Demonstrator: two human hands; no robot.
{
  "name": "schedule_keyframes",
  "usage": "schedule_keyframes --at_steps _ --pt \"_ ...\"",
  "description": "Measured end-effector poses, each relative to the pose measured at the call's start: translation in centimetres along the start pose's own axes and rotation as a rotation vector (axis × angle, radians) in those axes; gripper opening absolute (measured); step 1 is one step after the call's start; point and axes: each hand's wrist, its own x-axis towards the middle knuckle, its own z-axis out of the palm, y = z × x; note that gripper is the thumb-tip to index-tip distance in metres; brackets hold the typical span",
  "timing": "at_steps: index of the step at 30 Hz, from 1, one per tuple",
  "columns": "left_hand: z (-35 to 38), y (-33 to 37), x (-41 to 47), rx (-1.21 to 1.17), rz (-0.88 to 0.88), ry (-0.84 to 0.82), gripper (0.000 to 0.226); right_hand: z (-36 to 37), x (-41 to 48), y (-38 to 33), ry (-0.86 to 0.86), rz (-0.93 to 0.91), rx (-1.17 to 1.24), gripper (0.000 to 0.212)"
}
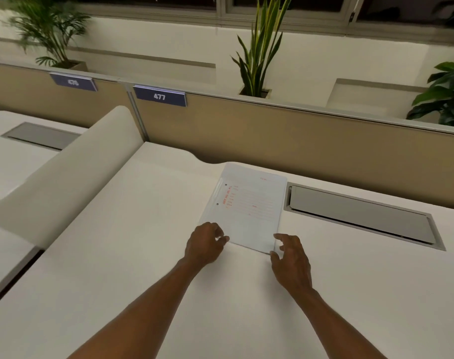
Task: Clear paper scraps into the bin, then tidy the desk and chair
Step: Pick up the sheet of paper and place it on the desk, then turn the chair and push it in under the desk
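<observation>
A pale file folder (249, 206) with red print and two small holes on its left edge lies flat on the white desk (132, 268), near the back. My left hand (203, 242) rests at the folder's near left corner, fingers curled against its edge. My right hand (291, 257) sits at the near right corner, fingers spread and touching the edge. Neither hand has lifted it. No paper scraps, bin or chair appear in view.
A grey cable hatch (363, 216) is set into the desk right of the folder. A rounded white divider (73, 172) stands at the left. A tan partition (298, 141) with a "477" label (159, 96) runs behind. Potted plants (259, 53) stand beyond it.
</observation>
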Motion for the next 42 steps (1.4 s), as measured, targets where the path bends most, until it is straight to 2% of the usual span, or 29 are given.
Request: schedule_keyframes --at_steps 11,19,25,28,34,42 --pt "2.3 -1.3 -17.3 -0.061 -0.087 -0.063 0.019 -2.4 -13.3 1.6 -0.146 -0.102 0.014 0.041" --pt "2.9 -4.4 -31.3 -0.043 -0.201 -0.040 0.021 -5.2 -23.7 5.0 -0.283 -0.233 0.002 0.021" --pt "4.4 -7.5 -42.5 -0.052 -0.297 -0.054 0.021 -6.0 -31.2 6.6 -0.439 -0.268 0.006 0.016" --pt "5.2 -8.5 -47.0 -0.115 -0.352 -0.079 0.010 -5.7 -34.3 6.7 -0.489 -0.294 0.011 0.018" --pt "5.6 -11.3 -54.1 -0.137 -0.475 -0.057 0.013 -2.9 -39.2 5.1 -0.663 -0.374 0.022 0.023" --pt "2.6 -15.9 -61.4 -0.168 -0.613 0.024 0.014 1.4 -46.5 1.3 -0.911 -0.571 -0.113 0.021"
